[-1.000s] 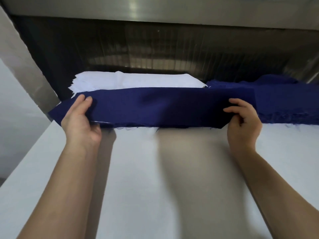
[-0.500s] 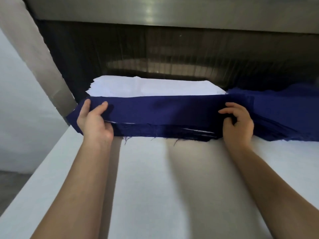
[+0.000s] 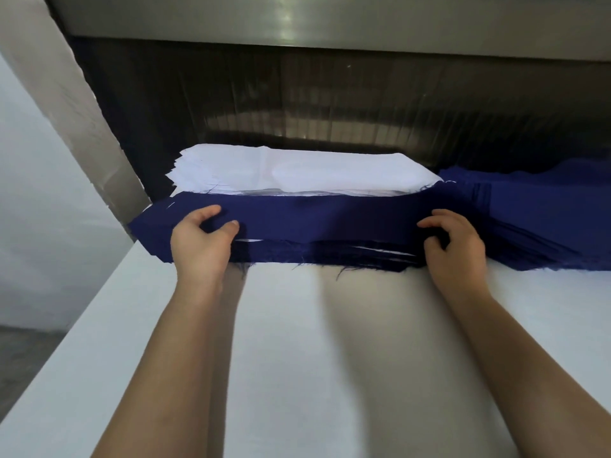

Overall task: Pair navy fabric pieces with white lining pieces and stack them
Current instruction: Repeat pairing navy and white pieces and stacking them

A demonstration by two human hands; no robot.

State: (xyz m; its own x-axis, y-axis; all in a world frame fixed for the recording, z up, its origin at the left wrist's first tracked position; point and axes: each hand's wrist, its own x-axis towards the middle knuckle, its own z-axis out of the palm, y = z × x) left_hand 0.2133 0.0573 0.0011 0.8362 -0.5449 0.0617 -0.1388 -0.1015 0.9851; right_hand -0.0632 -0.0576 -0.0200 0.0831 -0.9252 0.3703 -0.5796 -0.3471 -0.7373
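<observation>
A long navy fabric strip (image 3: 324, 219) lies on top of a stack of navy and white layers at the far side of the white table (image 3: 330, 358). My left hand (image 3: 201, 246) grips its left part, fingers curled over the top edge. My right hand (image 3: 456, 246) grips the right part the same way. Behind the strip sits a pile of white lining pieces (image 3: 297, 173). To the right lies a heap of more navy pieces (image 3: 545, 219).
A dark machine opening with a metal hood (image 3: 330, 24) spans the back. A grey slanted panel (image 3: 76, 104) stands at the left. The table's left edge drops off to the floor (image 3: 26, 352).
My fingers on both hands have curled tighter onto the navy strip, and thin white layer edges show under its front edge. The camera has come closer.
</observation>
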